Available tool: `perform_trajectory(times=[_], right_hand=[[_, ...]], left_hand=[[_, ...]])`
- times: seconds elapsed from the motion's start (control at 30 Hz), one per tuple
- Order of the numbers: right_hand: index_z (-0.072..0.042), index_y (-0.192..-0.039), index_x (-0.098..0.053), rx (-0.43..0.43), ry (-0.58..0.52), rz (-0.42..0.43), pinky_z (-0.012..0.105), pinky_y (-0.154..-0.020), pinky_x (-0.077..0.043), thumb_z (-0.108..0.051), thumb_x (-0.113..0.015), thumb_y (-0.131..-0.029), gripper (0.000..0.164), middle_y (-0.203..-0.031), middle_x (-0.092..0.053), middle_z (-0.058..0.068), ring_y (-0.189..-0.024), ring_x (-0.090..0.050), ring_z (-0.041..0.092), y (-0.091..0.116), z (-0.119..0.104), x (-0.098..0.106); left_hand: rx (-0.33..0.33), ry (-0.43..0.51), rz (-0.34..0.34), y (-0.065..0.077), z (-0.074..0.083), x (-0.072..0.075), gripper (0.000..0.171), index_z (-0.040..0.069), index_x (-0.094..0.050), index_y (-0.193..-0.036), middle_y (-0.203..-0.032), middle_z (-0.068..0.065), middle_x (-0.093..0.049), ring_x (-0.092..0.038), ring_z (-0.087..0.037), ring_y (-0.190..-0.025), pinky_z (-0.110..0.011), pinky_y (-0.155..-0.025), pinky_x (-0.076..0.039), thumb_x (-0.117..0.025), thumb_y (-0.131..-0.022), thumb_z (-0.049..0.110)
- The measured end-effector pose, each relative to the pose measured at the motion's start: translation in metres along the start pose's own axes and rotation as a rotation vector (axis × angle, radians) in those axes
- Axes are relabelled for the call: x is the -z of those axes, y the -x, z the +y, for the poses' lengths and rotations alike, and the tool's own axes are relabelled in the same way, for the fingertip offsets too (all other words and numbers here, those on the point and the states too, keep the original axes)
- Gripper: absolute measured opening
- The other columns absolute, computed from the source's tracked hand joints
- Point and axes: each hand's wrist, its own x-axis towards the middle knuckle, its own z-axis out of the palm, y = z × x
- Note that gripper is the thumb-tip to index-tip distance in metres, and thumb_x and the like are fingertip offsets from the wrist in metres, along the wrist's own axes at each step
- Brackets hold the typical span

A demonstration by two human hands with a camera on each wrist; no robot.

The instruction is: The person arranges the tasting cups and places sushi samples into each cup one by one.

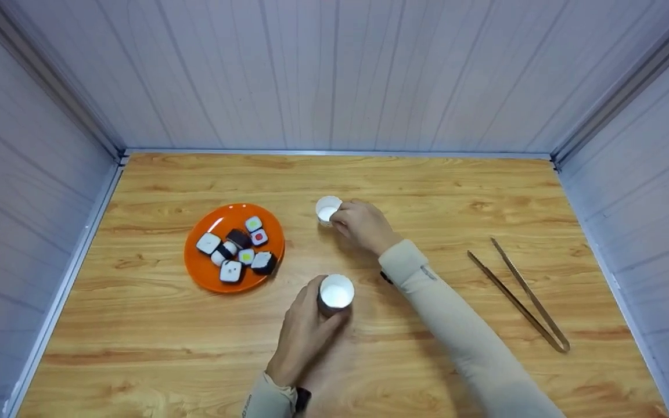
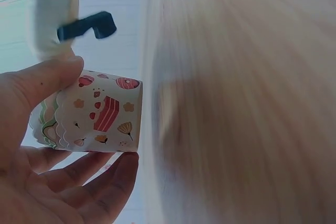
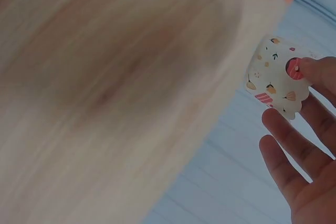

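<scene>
My left hand [image 1: 302,328] grips a stack of paper baking cups [image 1: 336,292] near the middle of the table. In the left wrist view the stack [image 2: 100,111] shows scalloped rims and a printed cake pattern, with thumb on one side and fingers on the other. Farther back, my right hand [image 1: 366,225] pinches the rim of a single white paper cup [image 1: 328,208]. The right wrist view shows this cup [image 3: 275,74] between thumb and index finger, the other fingers spread apart from it. Its mouth faces up, and it stands on or just over the table.
An orange plate [image 1: 195,271] with several sushi-shaped pieces [image 1: 230,271] lies at the left. Metal tongs [image 1: 535,302] rest spread on the wooden table [image 1: 154,348] at the right. White panel walls [image 1: 334,75] enclose the table at the back and both sides.
</scene>
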Motion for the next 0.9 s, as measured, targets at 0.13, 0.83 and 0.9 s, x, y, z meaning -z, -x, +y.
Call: perform_trajectory(times=[0.13,0.83,0.9], right_hand=[[-0.012,-0.096,-0.080,-0.085,0.007,-0.071,0.034,-0.076,-0.054,-0.013,-0.071,-0.095,0.009,-0.091,-0.072,0.004,-0.084,-0.066,0.022,-0.007,0.006,-0.011],[-0.007,-0.102,-0.076,0.096,0.104,0.168,0.036,-0.066,-0.053,-0.007,-0.074,-0.089,0.013,-0.094,-0.070,0.005,-0.079,-0.063,0.022,0.043,-0.038,0.055],[-0.006,-0.103,-0.075,0.120,0.097,0.179,0.035,-0.067,-0.052,-0.007,-0.074,-0.089,0.014,-0.094,-0.069,0.005,-0.079,-0.063,0.021,0.054,-0.049,0.063]], left_hand=[[-0.013,-0.005,-0.017,-0.002,0.001,0.000,0.066,0.007,-0.051,-0.137,-0.126,-0.010,-0.059,-0.057,-0.023,-0.118,-0.045,-0.098,-0.046,-0.084,-0.082,0.022],[0.011,0.009,-0.009,-0.007,0.002,-0.003,0.069,0.007,-0.049,-0.139,-0.128,-0.012,-0.059,-0.057,-0.025,-0.119,-0.046,-0.099,-0.046,-0.084,-0.082,0.024],[0.004,0.008,-0.004,-0.008,0.002,-0.003,0.069,0.006,-0.049,-0.139,-0.128,-0.013,-0.059,-0.058,-0.026,-0.119,-0.047,-0.099,-0.046,-0.085,-0.082,0.023]])
